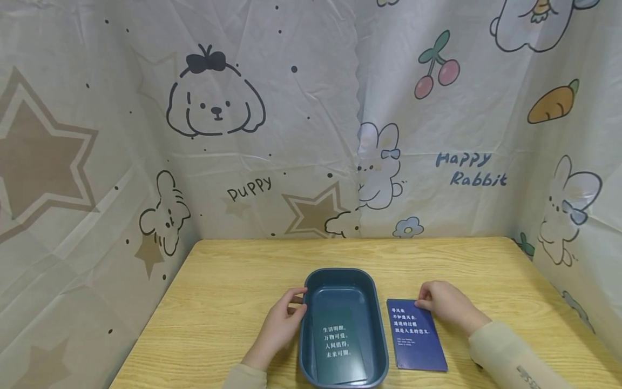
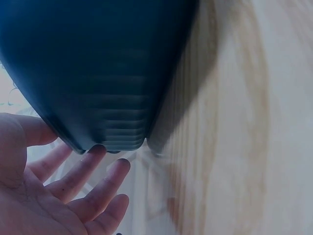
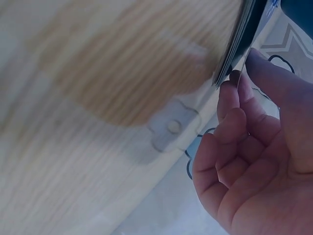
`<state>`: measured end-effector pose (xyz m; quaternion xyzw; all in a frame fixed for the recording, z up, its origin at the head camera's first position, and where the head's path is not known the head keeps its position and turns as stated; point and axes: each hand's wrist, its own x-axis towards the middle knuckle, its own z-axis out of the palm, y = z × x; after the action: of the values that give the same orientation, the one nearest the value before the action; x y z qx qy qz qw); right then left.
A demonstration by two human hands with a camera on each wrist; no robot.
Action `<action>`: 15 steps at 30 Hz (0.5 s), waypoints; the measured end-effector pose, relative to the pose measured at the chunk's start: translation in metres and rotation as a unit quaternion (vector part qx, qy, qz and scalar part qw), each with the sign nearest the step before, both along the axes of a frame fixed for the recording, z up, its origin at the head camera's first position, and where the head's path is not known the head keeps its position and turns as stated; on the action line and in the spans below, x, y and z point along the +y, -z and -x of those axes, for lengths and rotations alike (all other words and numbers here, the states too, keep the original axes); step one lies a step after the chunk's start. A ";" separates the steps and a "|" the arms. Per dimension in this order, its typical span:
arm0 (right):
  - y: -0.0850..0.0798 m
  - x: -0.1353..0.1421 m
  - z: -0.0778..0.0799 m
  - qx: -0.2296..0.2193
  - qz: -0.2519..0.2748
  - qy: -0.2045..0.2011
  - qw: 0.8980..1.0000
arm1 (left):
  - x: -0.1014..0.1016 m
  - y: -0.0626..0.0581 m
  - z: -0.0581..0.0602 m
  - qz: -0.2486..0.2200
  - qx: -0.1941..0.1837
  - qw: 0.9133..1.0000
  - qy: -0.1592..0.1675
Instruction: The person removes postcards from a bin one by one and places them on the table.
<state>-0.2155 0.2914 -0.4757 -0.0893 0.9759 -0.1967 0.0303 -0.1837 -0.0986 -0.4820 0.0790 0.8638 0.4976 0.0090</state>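
Observation:
A dark blue-green rectangular tub (image 1: 344, 278) stands on the table with a dark green card (image 1: 340, 346) printed with white writing lying in it. My left hand (image 1: 284, 319) is at the tub's left side, its extended fingertips right at the rim; in the left wrist view the fingers (image 2: 80, 178) spread loosely by the tub's wall. To the tub's right lies a stack of cards (image 3: 239, 39) topped by a blue card (image 1: 418, 343) with white writing. My right hand (image 1: 447, 305) pinches the top blue card at its far right corner, which is slightly lifted from the stack in the right wrist view.
The wood-grain table (image 1: 243, 265) is enclosed by a pale curtain (image 1: 311, 108) printed with cartoon animals, stars and fruit. A small dark thing (image 1: 479, 367) shows beside the right sleeve (image 1: 515, 356).

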 end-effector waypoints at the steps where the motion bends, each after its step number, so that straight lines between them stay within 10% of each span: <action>1: 0.000 0.000 0.000 0.001 -0.002 0.000 1.000 | 0.000 0.000 0.000 0.000 0.001 1.000 0.000; 15: 0.001 -0.001 0.000 0.004 -0.010 0.008 1.000 | 0.000 0.001 0.000 0.001 0.001 1.000 0.001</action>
<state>-0.2159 0.2902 -0.4770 -0.0822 0.9786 -0.1871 0.0257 -0.1841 -0.0982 -0.4829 0.0802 0.8644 0.4963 0.0085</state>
